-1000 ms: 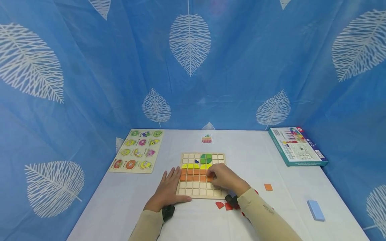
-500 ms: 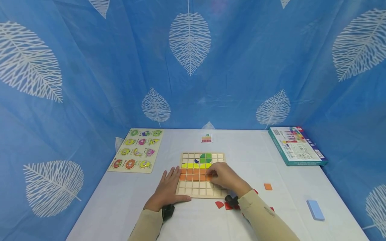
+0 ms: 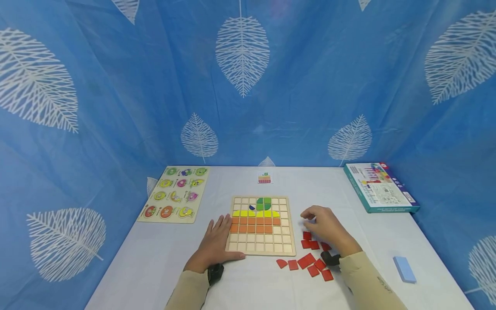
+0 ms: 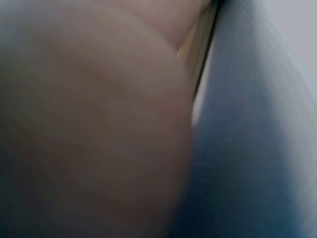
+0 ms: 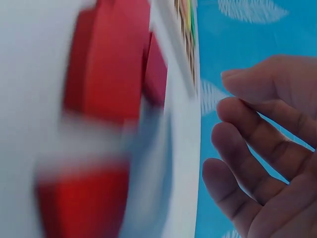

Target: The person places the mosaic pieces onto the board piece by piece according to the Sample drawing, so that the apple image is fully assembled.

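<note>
While my left hand point(image 3: 215, 245) lies flat against the grid board point(image 3: 260, 247) at the white tabletop's point(image 3: 162, 262) front-centre, my right hand point(image 3: 324, 227), its grip loosely curled and empty, hovers over red tiles point(image 3: 310, 260) beside the board's right edge; blue leaf-print curtains point(image 3: 97, 86) enclose everything.

Head view looks forward and down over the whole table point(image 3: 162, 262) from above. Left wrist view sits pressed against skin, blurred. Right wrist view skims low and close; both share red tiles point(image 5: 114, 64).
</note>
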{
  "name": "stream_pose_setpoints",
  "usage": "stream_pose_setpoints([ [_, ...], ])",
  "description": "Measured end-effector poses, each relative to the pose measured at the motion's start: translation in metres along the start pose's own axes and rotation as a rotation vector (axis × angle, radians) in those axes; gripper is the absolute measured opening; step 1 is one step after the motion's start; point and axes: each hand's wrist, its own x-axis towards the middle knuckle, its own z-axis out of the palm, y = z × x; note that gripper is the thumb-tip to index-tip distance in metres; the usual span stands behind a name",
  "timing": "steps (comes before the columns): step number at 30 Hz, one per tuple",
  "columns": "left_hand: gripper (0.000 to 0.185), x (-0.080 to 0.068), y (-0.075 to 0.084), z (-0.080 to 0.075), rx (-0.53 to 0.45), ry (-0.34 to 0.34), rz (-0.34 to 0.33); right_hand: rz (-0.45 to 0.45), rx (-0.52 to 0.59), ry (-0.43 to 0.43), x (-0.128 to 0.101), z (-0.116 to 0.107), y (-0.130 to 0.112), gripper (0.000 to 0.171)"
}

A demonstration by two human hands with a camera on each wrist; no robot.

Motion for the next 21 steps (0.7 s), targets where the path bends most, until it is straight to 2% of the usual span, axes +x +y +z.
stream_pose_setpoints([
  [5, 0.134, -0.002, 0.000, 0.001, -0.005, 0.005, 0.007, 0.024, -0.018, 0.000, -0.018, -0.020, 0.025, 0.025],
  [16, 0.134, -0.002, -0.002, 0.002, -0.030, 0.039, 0.062, 0.094, -0.013, -0.132, -0.054, -0.050, 0.063, 0.037],
  [21, 0.133, -0.001, 0.000, 0.000, -0.019, 0.026, 0.030, 0.102, -0.010, -0.147, -0.058, -0.055, 0.072, 0.036],
])
